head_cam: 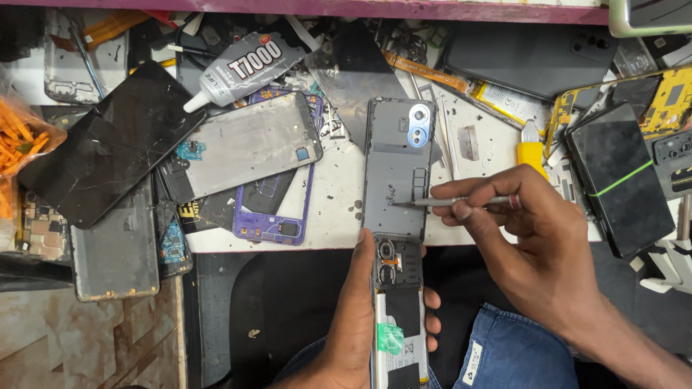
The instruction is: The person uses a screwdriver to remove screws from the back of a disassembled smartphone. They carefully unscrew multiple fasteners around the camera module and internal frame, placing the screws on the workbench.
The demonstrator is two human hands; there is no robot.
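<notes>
My left hand (360, 324) gripped opened phone (398, 317); right hand (522, 230) pinched tweezers (450, 202), tip touching grey back cover (396, 176) on bench (339, 194).

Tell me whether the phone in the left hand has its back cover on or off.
Off. The phone in the left hand shows bare battery and camera modules; a grey back cover lies on the bench.

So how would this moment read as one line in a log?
left hand: grips opened phone | right hand: holds metal tool, tip over grey back cover | workbench: cluttered
</notes>
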